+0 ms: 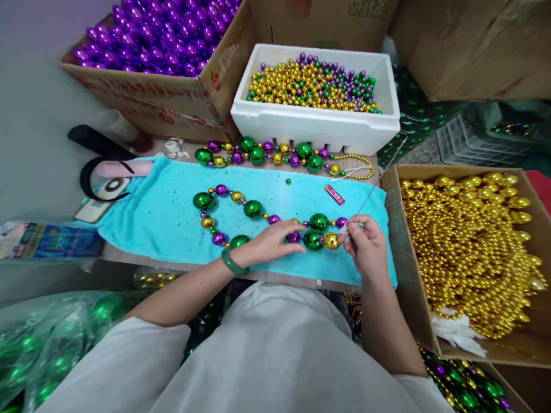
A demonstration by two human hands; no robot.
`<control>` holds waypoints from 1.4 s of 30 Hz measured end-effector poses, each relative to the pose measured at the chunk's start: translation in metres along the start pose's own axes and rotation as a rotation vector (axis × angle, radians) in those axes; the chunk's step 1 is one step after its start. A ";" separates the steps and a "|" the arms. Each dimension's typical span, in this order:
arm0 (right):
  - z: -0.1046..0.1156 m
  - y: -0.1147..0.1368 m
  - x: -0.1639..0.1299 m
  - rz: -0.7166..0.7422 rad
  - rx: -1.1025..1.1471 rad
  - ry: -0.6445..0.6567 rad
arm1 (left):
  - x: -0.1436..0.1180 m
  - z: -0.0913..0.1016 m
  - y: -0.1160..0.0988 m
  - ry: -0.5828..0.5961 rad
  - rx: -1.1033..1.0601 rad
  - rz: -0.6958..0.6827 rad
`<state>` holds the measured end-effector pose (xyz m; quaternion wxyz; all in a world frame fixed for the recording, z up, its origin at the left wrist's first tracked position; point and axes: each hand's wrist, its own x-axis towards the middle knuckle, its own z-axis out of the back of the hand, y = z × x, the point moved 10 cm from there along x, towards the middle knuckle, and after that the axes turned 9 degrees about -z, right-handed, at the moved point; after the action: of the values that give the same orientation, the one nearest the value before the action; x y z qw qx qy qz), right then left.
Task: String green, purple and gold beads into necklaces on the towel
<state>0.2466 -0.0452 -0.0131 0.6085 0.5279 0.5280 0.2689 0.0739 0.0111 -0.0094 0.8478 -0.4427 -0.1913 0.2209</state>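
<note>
A strand of green, gold and purple beads lies in a long loop on the blue towel. My left hand, with a green bangle on its wrist, reaches over the strand. Its fingers are stretched and apart, the tips beside a purple bead. At the strand's right end, my right hand is closed in a pinch on a long thin needle-like wire that points up and right. Something whitish, perhaps cord, shows at the fingertips by the large gold bead.
Behind the towel lies another bead strand. A white foam box of small mixed beads and a carton of purple beads stand at the back. Gold bead chains fill a carton on the right. A small pink packet is on the towel.
</note>
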 end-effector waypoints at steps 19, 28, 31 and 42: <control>0.063 -0.019 0.003 -0.108 0.134 -0.162 | -0.080 0.026 0.061 0.400 1.007 0.050; 0.053 -0.056 0.010 -0.138 0.144 -0.131 | -0.037 0.063 0.058 0.304 0.881 0.080; 0.034 -0.059 0.011 -0.129 0.120 -0.090 | 0.015 0.081 0.066 0.087 0.826 0.117; 0.009 -0.058 0.007 -0.075 -0.040 -0.126 | 0.109 0.075 0.129 -0.124 0.384 0.313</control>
<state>0.2442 -0.0594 -0.0704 0.6605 0.5115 0.5025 0.2227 0.0991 0.1866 -0.0623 0.8584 -0.2833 -0.1268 0.4084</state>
